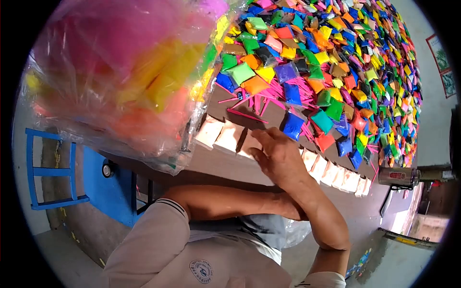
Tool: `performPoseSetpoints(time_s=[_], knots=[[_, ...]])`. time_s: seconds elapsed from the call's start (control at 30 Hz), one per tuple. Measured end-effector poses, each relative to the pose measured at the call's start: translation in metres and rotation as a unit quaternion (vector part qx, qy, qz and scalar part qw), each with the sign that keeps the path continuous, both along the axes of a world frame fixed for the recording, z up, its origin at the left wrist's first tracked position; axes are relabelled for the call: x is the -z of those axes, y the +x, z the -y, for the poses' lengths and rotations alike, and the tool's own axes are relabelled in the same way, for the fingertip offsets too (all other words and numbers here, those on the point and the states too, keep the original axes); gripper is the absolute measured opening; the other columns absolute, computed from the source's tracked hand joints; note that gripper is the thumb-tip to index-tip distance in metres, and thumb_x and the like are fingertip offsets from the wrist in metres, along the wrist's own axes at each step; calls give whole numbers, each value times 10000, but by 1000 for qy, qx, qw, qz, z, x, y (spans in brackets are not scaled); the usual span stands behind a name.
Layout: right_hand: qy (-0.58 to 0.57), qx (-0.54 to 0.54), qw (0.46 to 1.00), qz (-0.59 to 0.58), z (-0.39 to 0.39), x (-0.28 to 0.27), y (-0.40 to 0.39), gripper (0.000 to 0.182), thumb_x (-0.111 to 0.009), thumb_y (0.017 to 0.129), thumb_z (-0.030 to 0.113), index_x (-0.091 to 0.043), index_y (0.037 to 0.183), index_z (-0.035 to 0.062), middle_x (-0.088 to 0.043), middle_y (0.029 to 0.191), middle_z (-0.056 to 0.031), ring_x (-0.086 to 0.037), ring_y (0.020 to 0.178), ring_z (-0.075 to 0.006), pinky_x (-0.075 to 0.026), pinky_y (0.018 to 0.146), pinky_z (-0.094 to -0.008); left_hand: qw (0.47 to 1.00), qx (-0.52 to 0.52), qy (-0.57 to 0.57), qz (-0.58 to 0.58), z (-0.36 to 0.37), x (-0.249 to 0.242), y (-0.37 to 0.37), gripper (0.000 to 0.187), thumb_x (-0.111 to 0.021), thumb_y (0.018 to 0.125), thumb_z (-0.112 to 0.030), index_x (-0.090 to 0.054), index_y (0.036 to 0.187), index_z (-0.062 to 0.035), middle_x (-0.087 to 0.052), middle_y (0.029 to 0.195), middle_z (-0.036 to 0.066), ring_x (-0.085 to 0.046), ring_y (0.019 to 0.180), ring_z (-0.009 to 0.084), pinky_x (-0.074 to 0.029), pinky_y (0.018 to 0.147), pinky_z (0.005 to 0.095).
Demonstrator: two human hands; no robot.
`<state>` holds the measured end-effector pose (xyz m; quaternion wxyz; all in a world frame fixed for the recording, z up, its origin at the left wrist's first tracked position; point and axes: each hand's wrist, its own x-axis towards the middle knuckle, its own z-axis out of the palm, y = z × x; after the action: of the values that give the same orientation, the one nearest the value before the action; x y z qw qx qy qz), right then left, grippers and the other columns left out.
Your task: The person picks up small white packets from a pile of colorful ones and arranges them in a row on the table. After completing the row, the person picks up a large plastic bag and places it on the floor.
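Note:
My right hand (pixel 274 151) reaches over a curved row of small pale pink packets (pixel 229 136) on the brown table. Its thumb and bent fingers close on one pale packet (pixel 248 143) in that row. More pale packets (pixel 331 174) run on to the right, past the wrist. My left hand (pixel 292 209) lies behind the right forearm, close to my body; its fingers are hidden. A piece of clear plastic (pixel 297 231) shows just below it.
A large heap of colourful packets (pixel 336 57) covers the table's far side, with pink plastic sticks (pixel 261 98) at its near edge. A big clear bag (pixel 120 86) of coloured packets fills the upper left. A blue chair (pixel 52 171) and a metal cylinder (pixel 396 176) stand at the sides.

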<state>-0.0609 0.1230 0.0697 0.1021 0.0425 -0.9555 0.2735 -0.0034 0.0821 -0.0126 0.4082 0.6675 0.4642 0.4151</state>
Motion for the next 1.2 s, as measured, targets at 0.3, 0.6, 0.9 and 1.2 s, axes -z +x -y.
performPoseSetpoints(time_s=[0.3,0.6,0.9,1.2], knots=[[51,-31,998,25,31,36,-23,215,-721,780,138,-620,968,115,-590,905,-133,-619,856,-342,-525,728,-441,999,-14,35,-33,11,25,2,135,-539,923,-219,-556,943,-87,-563,898,50,-543,869,195,-432,796,358],[-7,-5,998,-58,40,70,-35,225,-597,696,19,-612,919,-3,-646,833,-193,-639,791,-361,-538,696,-444,992,30,105,-62,-6,58,22,172,-550,880,-189,-515,751,-79,-533,721,44,-550,704,211,-442,679,359],[-54,60,945,-318,49,11,41,183,-656,818,159,-636,951,35,-571,814,-83,-598,714,-261,-493,608,-373,947,-36,236,-216,-8,-21,14,157,-663,754,-128,-546,661,-80,-540,618,74,-572,617,282,-480,628,380],[-197,300,895,-266,78,78,248,128,-733,809,146,-633,813,68,-559,695,-68,-573,610,-260,-451,531,-380,948,-83,189,-242,-4,-17,25,130,-677,769,-94,-565,717,-54,-597,702,126,-602,708,339,-493,700,428]])
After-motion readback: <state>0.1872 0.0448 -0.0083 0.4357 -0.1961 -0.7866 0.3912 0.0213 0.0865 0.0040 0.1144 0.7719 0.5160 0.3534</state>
